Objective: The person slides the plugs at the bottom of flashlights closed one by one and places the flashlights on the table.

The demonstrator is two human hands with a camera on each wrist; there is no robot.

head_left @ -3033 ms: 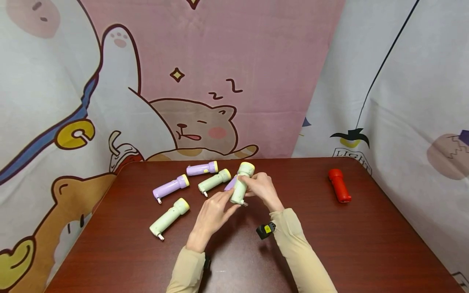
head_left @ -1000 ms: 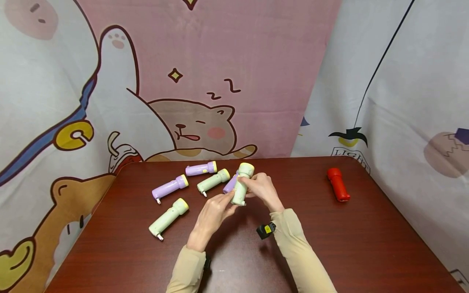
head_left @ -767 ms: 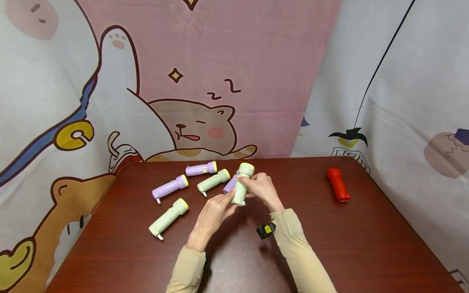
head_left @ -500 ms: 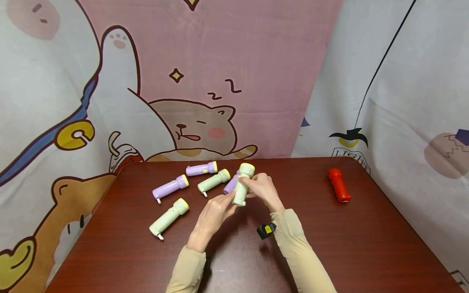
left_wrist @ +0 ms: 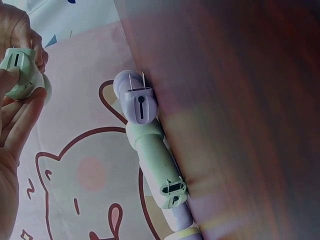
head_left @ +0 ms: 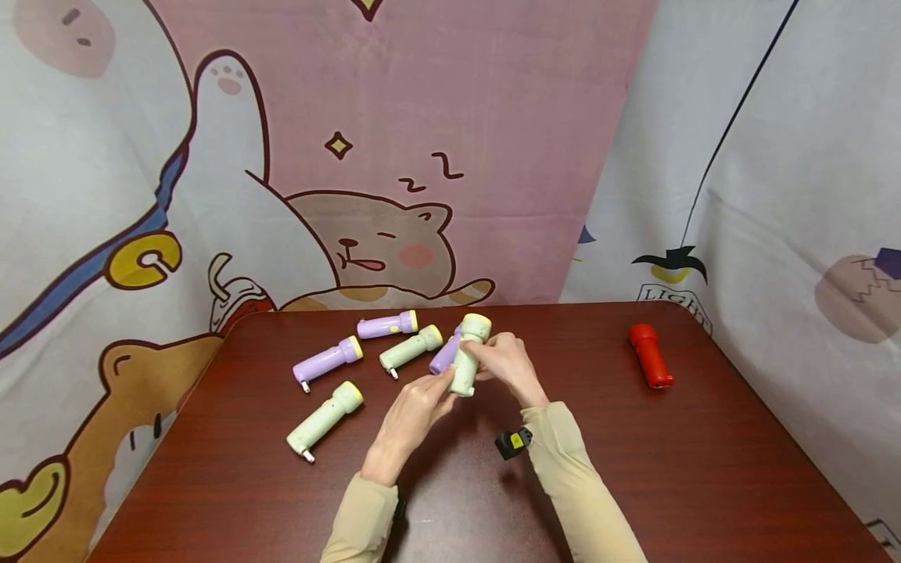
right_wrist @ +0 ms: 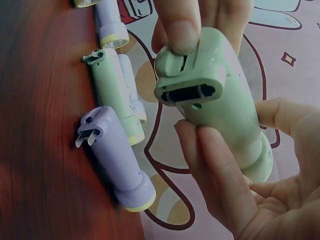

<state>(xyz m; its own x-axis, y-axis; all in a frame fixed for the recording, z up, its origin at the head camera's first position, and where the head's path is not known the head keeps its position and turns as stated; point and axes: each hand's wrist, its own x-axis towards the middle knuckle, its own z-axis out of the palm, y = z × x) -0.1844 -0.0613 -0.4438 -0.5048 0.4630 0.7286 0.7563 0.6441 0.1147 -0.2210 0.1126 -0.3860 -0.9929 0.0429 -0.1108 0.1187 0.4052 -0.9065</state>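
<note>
"Holding what between the hands?"

"Gripping a pale green flashlight (head_left: pixel 463 371), seemingly lifted clear of the table (head_left: pixel 563 493). Curled round its body with the right hand (head_left: pixel 505 361); pinched near its base with the left hand (head_left: pixel 414 403), thumb pressed at the slider (right_wrist: pixel 174 64)."

"Changed lately?"

"Lost a jut of metal at the base. Showing a prong there a few seconds ago; showing none standing out of the slot (right_wrist: pixel 187 93) now, going by the right wrist view. Otherwise barely shifted, with both grips kept."

"Meaning what for the work?"

"Suggesting a plug folded away on this one, probably by that left thumb. Looking nearly done with it, as a judgement. Can't tell about fully flush seating."

"And around the hands?"

"Note a purple flashlight (head_left: pixel 445 357) just beyond the held one, prongs (right_wrist: pixel 85 138) out, so apparently untreated. Beyond the left hand, find a second green flashlight (head_left: pixel 411 349), then a second purple flashlight (head_left: pixel 387 324) past that. Left of the left hand, see a third purple flashlight (head_left: pixel 328 360) and, nearer the wrist, a third green flashlight (head_left: pixel 320 422). Well apart to the right of the right hand, spot a red flashlight (head_left: pixel 651 357)."
</note>
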